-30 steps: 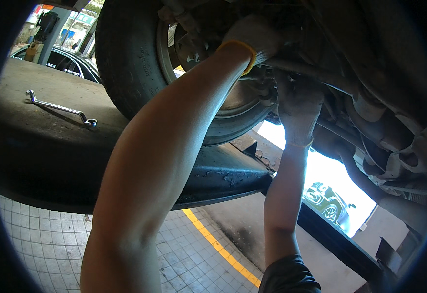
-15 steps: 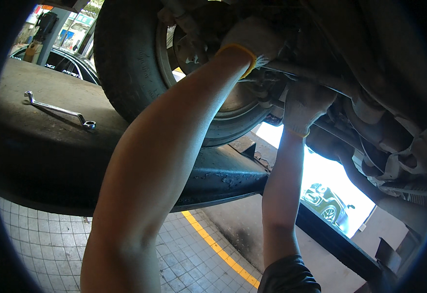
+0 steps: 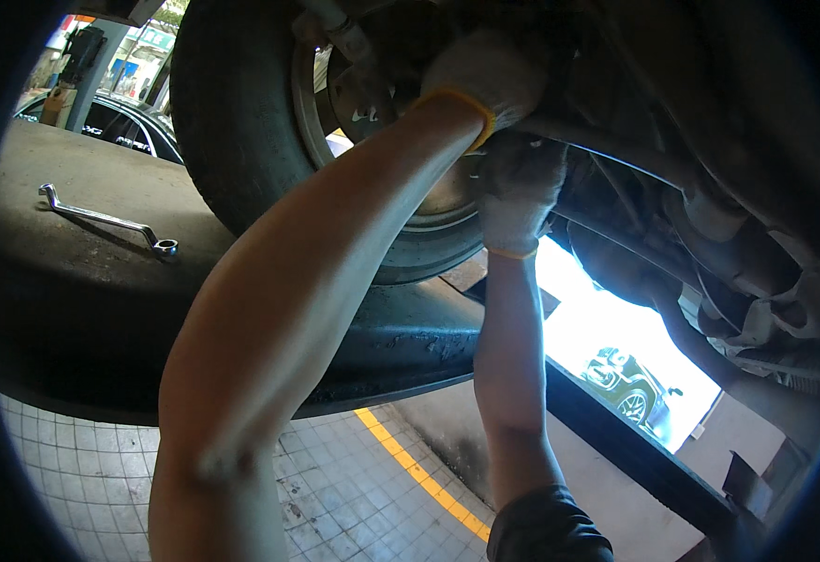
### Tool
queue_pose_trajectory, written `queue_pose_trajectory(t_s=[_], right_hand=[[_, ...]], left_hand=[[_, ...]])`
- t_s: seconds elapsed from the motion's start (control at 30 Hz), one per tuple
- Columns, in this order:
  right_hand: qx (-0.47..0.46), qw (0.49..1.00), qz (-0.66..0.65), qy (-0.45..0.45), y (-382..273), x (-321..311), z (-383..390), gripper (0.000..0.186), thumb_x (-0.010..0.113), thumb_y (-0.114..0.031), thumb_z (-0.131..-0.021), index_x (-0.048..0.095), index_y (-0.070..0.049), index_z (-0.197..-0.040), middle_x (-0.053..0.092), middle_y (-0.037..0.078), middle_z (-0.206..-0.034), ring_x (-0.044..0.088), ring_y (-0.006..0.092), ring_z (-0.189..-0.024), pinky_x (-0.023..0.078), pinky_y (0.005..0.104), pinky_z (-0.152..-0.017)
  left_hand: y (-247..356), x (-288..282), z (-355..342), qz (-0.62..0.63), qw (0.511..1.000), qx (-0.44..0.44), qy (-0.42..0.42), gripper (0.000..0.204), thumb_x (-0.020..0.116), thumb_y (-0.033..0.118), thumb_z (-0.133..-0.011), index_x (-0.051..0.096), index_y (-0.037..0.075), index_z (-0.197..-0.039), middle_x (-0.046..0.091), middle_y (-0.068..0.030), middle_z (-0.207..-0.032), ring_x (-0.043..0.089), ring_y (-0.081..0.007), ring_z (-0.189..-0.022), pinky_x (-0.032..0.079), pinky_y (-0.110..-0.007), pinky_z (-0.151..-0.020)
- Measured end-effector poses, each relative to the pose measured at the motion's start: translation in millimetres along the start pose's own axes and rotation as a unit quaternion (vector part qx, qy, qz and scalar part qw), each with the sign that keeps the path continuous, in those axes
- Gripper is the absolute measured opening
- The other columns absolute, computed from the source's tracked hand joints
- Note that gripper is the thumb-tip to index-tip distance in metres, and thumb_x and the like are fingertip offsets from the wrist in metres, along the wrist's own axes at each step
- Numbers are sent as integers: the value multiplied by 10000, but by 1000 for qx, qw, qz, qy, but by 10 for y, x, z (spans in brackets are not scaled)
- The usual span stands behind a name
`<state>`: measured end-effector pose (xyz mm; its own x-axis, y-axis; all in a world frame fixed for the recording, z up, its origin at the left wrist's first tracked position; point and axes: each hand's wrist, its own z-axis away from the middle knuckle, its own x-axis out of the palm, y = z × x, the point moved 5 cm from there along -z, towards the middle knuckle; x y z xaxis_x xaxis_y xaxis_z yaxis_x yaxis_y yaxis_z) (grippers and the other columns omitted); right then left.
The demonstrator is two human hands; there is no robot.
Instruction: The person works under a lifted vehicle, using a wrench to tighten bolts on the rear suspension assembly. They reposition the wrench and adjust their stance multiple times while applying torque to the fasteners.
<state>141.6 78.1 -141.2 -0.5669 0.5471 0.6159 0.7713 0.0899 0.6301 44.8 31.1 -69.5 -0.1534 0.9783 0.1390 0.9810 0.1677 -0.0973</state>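
My left hand [image 3: 485, 75], in a pale knit glove with a yellow cuff, reaches up into the dark underside of a car beside the tyre [image 3: 218, 103] and brake area; its fingers are hidden. Just below it and slightly right, my right hand [image 3: 520, 192], also gloved, is closed among the suspension parts near a metal rod [image 3: 635, 164]; what it grips is hard to make out. My left forearm crosses in front of the wheel. A chrome offset ring wrench [image 3: 110, 220] lies on the lift platform [image 3: 63, 159] to the left, apart from both hands.
The dark underbody [image 3: 738, 112] fills the upper right. A black beam [image 3: 616, 426] runs down to the lower right. Below are a tiled floor [image 3: 63, 459] and yellow line [image 3: 410, 459]. Cars show outside at upper left [image 3: 115, 126] and lower right [image 3: 630, 393].
My right hand has shifted left, closer under my left hand, after first moving slightly right. My left hand stays high among the parts. The view has shifted slightly.
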Motion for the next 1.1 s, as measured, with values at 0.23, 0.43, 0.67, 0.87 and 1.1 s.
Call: queue_pose_trajectory(t_s=[0.23, 0.43, 0.67, 0.87, 1.1], right_hand=[[194, 946, -255, -47, 81, 149, 81, 179, 722, -58, -893, 632, -57, -1048, 729, 115, -911, 727, 269, -734, 609, 342, -621], [115, 971, -204, 44, 216, -247, 106, 315, 760, -100, -903, 649, -41, -1192, 739, 120, -1084, 734, 232, -908, 627, 331, -716], [-18, 1000, 3, 12, 508, -546, -180, 283, 707, -133, -981, 656, -10, -1231, 723, 181, -1061, 716, 258, -819, 589, 344, -780], [170, 954, -243, -51, 799, -457, -378, 337, 732, -202, -952, 607, 57, -1129, 645, 194, -1016, 690, 300, -828, 583, 353, -696], [12, 985, -174, -1, 802, -435, -347, 374, 757, -182, -925, 578, 20, -1184, 631, 190, -1007, 681, 307, -872, 575, 365, -734]], left_hand=[[-14, -145, 46, 39, 996, 27, 73, 253, 561, 163, -962, 700, 18, -1116, 742, -193, -1077, 731, -306, -970, 588, -422, -873], [-44, -161, 47, 51, 993, 34, 104, 353, 509, 137, -958, 662, -14, -1238, 716, -236, -1184, 713, -351, -1066, 569, -459, -939], [-51, 90, -111, 53, 998, -22, -8, 166, 641, 194, -986, 752, 72, -1003, 778, -132, -965, 768, -222, -838, 634, -353, -726], [-46, 63, -86, 34, 999, -15, 16, 158, 639, 176, -980, 739, 75, -1050, 779, -136, -957, 772, -227, -830, 637, -360, -719], [-20, 43, -45, -9, 1000, 8, 2, 154, 644, 175, -976, 751, 68, -1002, 781, -133, -937, 770, -213, -821, 633, -345, -716]])
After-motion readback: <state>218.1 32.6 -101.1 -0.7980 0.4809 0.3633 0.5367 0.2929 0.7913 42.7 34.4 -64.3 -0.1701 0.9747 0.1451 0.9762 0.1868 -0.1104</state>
